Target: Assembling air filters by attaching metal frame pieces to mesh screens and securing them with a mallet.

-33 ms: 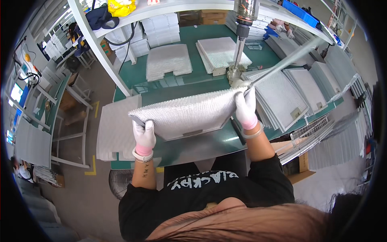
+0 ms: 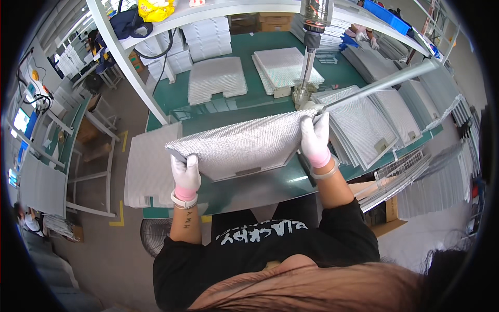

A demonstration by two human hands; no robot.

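Note:
I hold a wide silver mesh filter panel (image 2: pixel 244 145) tilted above the green workbench (image 2: pixel 270 184). My left hand (image 2: pixel 186 174), in a white glove, grips the panel's left lower corner. The gloved fingers of my right hand (image 2: pixel 315 138) clasp its right edge. The panel's upper right corner sits close under the tip of a hanging power screwdriver (image 2: pixel 311 47) and a small metal fixture (image 2: pixel 300 96).
A stack of mesh panels (image 2: pixel 150 164) lies at the left of the bench, more stacks (image 2: pixel 366 125) at the right. Two other mesh piles (image 2: pixel 215 78) rest further back. A white shelf post (image 2: pixel 130 62) rises on the left. A fan (image 2: pixel 156 236) stands on the floor.

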